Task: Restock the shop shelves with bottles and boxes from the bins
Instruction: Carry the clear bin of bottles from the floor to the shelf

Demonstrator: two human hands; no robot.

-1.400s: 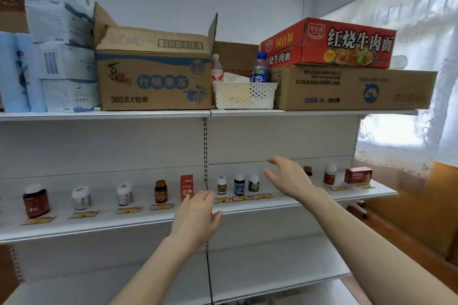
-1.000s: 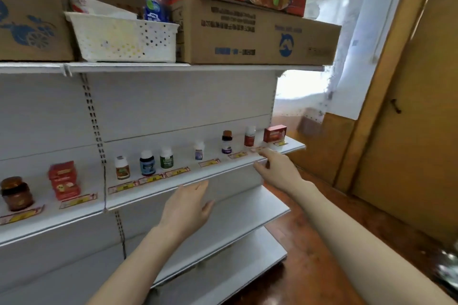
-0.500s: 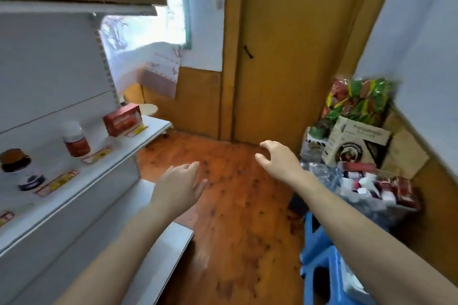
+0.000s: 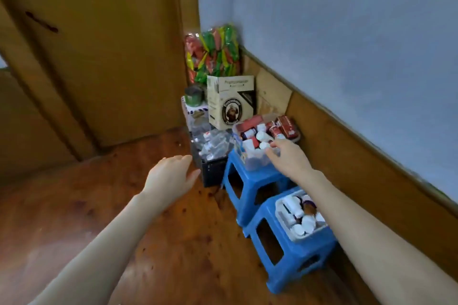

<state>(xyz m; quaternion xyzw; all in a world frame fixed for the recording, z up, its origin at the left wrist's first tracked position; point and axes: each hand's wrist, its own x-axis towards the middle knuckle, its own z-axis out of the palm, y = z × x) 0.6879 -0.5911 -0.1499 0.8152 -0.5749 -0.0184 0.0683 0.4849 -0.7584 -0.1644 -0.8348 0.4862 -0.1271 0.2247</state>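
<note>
Scene: Pictured from head height, a corner stockpile beside a wooden door (image 4: pixel 99 57), shop shelves nowhere in shot.

Landmark: Far blue stool (image 4: pixel 250 181), carrying a clear bin (image 4: pixel 255 161) heaped with bottles and boxes (image 4: pixel 260 135); red cartons at the bin's wall side.

Right hand (image 4: pixel 288 158): Reached over the clear bin's near edge, grip spread wide, fingertips (image 4: pixel 278 142) at the white-capped bottles; nothing yet held. Contact with a bottle could not be told.

Left hand (image 4: pixel 173 176): Hung empty left of the far stool, above the floor (image 4: pixel 74 218), grip loose and wide, just short of a dark crate (image 4: pixel 213 171).

Other stock: Second bin (image 4: pixel 285 220) of white-capped bottles sat on a nearer blue stool (image 4: pixel 292 255), this side of the landmark; dark crate of clear-wrapped goods stood left of it; cream box (image 4: pixel 231 101) and bright snack packs (image 4: pixel 213 52) stacked behind it.

Progress: Judged mid-cycle, at the pick-up stage. Both bins looked well filled, so plenty evidently remained to carry over.

Left to do: Close on a bottle or box, lift it out, turn to the shelves, place it.

Shelf status: Could not be judged, being out of view.
</note>
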